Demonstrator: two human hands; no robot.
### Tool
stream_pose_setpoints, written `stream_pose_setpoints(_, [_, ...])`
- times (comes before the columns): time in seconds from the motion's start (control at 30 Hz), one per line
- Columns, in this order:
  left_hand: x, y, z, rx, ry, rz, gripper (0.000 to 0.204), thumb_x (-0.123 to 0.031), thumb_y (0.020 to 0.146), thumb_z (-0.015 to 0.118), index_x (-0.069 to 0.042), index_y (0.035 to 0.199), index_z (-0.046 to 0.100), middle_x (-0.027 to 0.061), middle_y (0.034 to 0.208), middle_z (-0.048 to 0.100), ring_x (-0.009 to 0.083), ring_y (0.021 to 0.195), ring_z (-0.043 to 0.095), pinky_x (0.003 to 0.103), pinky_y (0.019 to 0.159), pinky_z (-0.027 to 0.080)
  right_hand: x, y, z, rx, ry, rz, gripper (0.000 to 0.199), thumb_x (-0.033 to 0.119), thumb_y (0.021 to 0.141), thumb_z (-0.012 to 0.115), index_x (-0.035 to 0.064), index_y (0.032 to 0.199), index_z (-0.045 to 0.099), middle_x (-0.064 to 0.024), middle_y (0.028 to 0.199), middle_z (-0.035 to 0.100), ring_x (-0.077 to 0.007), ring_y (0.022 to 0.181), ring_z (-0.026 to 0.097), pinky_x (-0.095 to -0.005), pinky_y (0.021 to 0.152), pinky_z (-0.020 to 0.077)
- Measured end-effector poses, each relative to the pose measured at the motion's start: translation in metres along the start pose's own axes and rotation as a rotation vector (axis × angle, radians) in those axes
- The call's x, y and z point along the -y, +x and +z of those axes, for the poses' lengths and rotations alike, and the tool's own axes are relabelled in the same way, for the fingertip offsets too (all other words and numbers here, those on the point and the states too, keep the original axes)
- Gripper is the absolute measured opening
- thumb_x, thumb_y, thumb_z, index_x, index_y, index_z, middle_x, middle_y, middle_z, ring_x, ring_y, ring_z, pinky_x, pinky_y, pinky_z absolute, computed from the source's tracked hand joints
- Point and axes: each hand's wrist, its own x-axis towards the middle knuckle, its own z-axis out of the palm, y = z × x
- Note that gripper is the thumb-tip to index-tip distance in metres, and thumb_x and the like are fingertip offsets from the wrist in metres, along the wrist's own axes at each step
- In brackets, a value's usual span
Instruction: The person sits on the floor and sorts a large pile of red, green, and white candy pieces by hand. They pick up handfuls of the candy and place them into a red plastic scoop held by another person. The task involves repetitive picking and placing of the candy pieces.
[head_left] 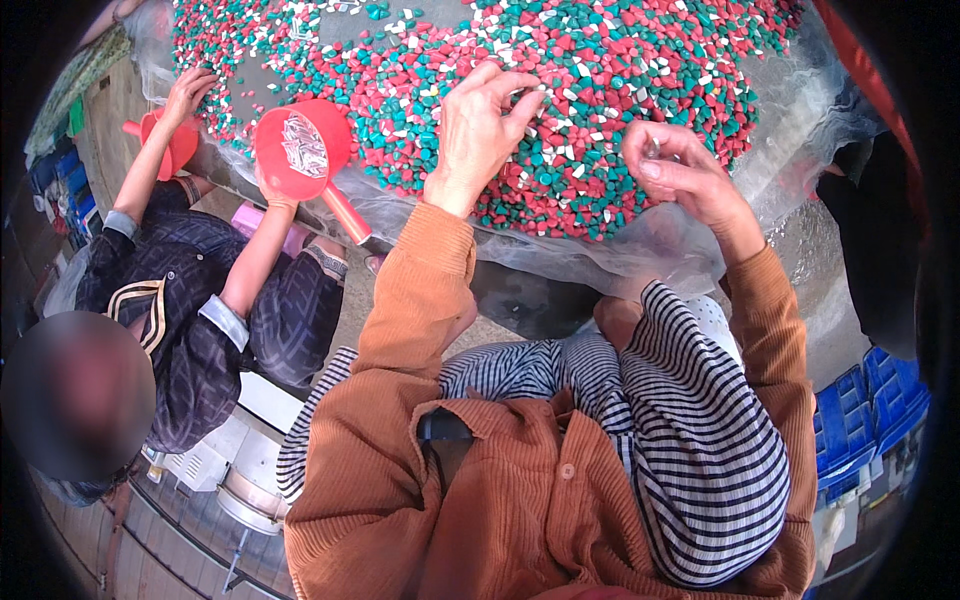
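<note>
The left hand (470, 135) is loosely curled, its thumb and forefinger drawn near each other just over the pieces (600, 100); whether it pinches one, I cannot tell. The right hand (690, 180) is half curled, thumb towards bent fingers, above the near edge of the pile. Something small and greyish seems to sit at its fingertips, too small to name.

The pieces, red, green and white, lie beneath the left hand, ahead of both hands and between them, on a clear sheet (650, 245) that runs out below the right hand.

As a judgement, much is left: the colours lie mingled, with no heap of one colour near either hand. The only visible gathering is left of the left hand, where a co-worker (190, 370) holds a red scoop (275, 178) containing pale bits (303, 145). A second scoop (178, 150) lies farther left.

No brand, label or writing can be read on the pieces, scoops or sheet.
</note>
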Motion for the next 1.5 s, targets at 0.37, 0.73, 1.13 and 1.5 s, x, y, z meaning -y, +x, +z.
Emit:
stream_pose_setpoints(0.37, [-0.15, -0.092, 0.124, 0.449, -1.012, 0.198, 0.017, -0.027, 0.094, 0.057, -0.014, 0.091, 0.066, 0.0018, 0.076, 0.06, 0.0177, 0.077, 0.063, 0.035, 0.068, 0.05, 0.128, -0.06, 0.022, -0.811, -0.806, -0.485, 0.019, 0.017, 0.093, 0.058, -0.0025, 0.093, 0.06, 0.0, 0.089, 0.056, -0.0078, 0.081, 0.051, -0.0187, 0.073, 0.0372])
stream_pose_setpoints(0.73, [-0.033, -0.003, 0.046, 0.162, -2.016, -0.849, 0.019, -0.032, 0.095, 0.055, -0.014, 0.099, 0.058, 0.0018, 0.083, 0.059, 0.0135, 0.072, 0.06, 0.027, 0.057, 0.048, 0.076, 0.003, 0.077, -0.289, -1.461, -0.416, 0.032, 0.014, 0.073, 0.077, 0.0059, 0.102, 0.066, -0.0099, 0.119, 0.061, -0.0315, 0.117, 0.056, -0.0432, 0.096, 0.0454])
stream_pose_setpoints(1.13, [0.164, -0.084, -0.18, -0.269, 0.546, -0.556, 0.036, -0.029, 0.086, 0.069, -0.012, 0.117, 0.07, 0.0201, 0.128, 0.06, 0.0296, 0.129, 0.05, 0.039, 0.108, 0.037, 0.08, -0.009, 0.054, -0.374, -1.465, -0.309, 0.027, 0.011, 0.077, 0.074, 0.0041, 0.102, 0.067, -0.0097, 0.115, 0.064, -0.0303, 0.109, 0.059, -0.0405, 0.091, 0.0481])
stream_pose_setpoints(1.5, [0.097, 0.167, -0.076, -0.621, 0.348, 0.083, 0.041, -0.026, 0.077, 0.075, -0.013, 0.116, 0.069, 0.0182, 0.123, 0.058, 0.0337, 0.114, 0.056, 0.043, 0.096, 0.046, 0.095, 0.008, 0.049, -0.379, -1.458, -0.299, 0.025, 0.009, 0.077, 0.073, 0.0049, 0.101, 0.067, -0.0097, 0.111, 0.063, -0.03, 0.104, 0.061, -0.0396, 0.086, 0.0498])
